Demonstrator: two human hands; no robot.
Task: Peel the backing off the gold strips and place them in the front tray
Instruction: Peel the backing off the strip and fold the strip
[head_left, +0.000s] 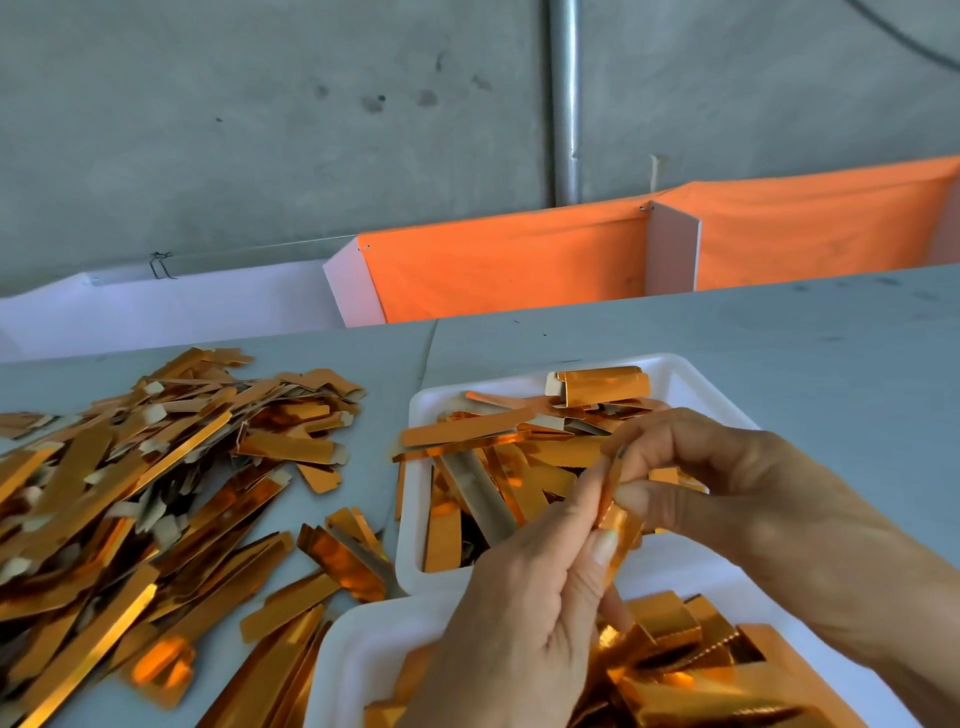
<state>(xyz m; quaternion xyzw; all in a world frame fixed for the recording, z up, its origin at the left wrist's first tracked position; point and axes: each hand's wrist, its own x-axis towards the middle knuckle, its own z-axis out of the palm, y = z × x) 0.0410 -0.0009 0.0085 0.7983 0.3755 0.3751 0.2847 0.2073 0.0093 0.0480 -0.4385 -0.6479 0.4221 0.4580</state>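
Observation:
Both hands hold one gold strip (615, 525) upright above the gap between two white trays. My left hand (524, 597) pinches its lower part between thumb and fingers. My right hand (727, 493) grips its upper end with fingertips. The far tray (680, 374) holds several gold strips, some showing grey backing. The near tray (353, 654) at the bottom edge holds several crumpled and folded gold pieces (691, 670). Whether the backing is separating from the held strip is hidden by my fingers.
A large loose heap of gold strips (130, 493) covers the grey table (779, 343) on the left. Behind the table stand white dividers with orange cloth (519, 260) and a concrete wall with a metal pipe (565, 104).

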